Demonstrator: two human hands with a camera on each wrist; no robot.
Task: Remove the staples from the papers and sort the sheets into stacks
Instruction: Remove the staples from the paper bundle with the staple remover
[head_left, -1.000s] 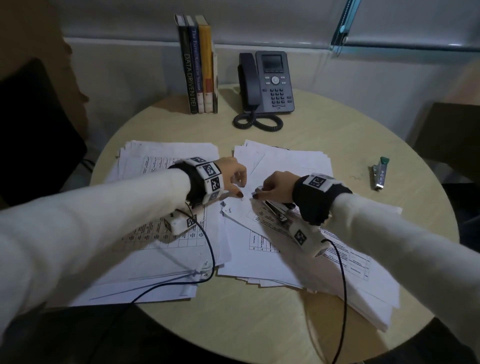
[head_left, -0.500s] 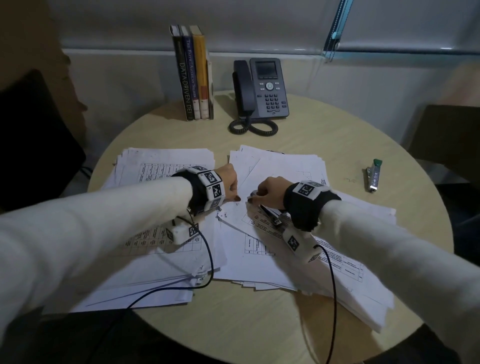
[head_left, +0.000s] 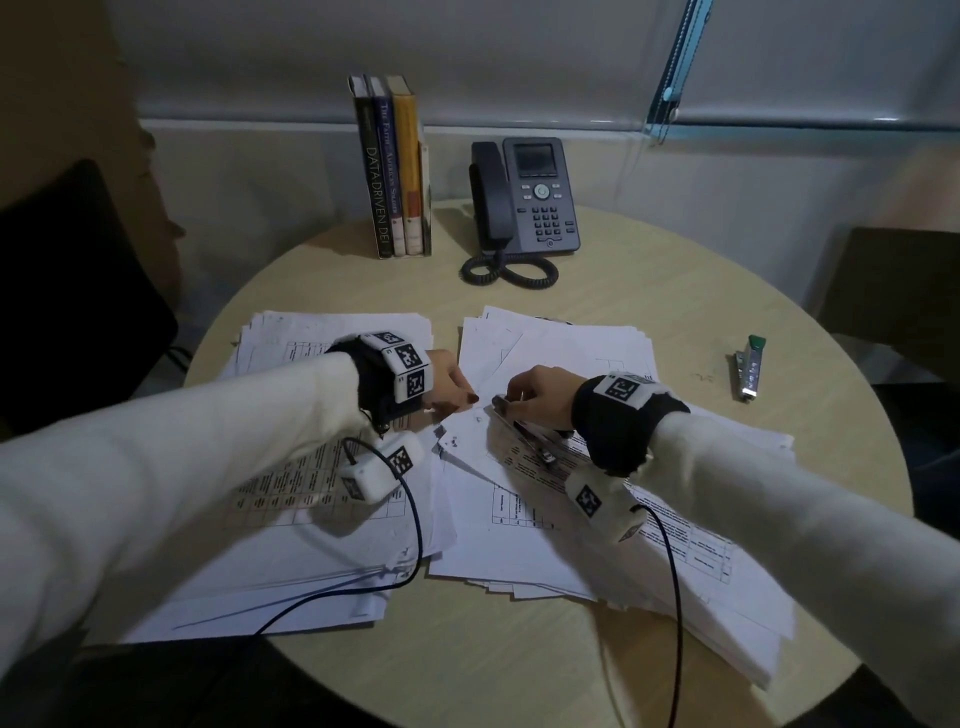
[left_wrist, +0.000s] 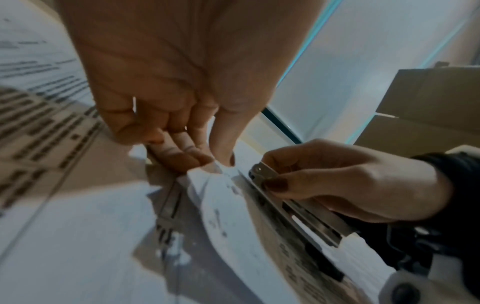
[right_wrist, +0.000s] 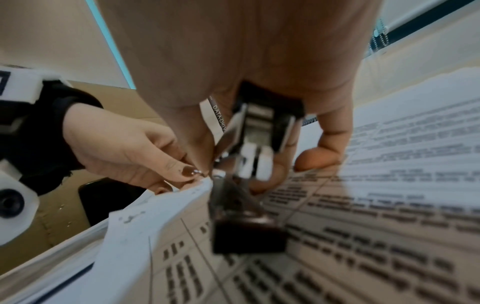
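My left hand (head_left: 451, 383) pinches the raised corner of a stapled set of sheets (head_left: 470, 434) between thumb and fingers (left_wrist: 223, 152). The corner (left_wrist: 221, 197) shows several small staple marks. My right hand (head_left: 537, 396) grips a metal staple remover (head_left: 525, 432), thumb on top near its tip (left_wrist: 262, 173). The tip sits at that same corner, right beside the left fingertips (right_wrist: 192, 171). In the right wrist view the tool (right_wrist: 250, 144) runs under my palm down to the printed sheet (right_wrist: 363, 205). The staple itself is not visible.
A stack of printed sheets (head_left: 291, 493) lies on the left, a looser pile (head_left: 519, 551) on the right of the round table (head_left: 649, 291). A small green-tipped stapler (head_left: 748, 370) lies far right. Books (head_left: 395, 166) and a desk phone (head_left: 535, 197) stand at the back. Wrist cables (head_left: 415, 525) trail over the papers.
Both hands have stayed together at the paper corner. The left fingers have closed lower on the corner and the tool tip has come closer to them.
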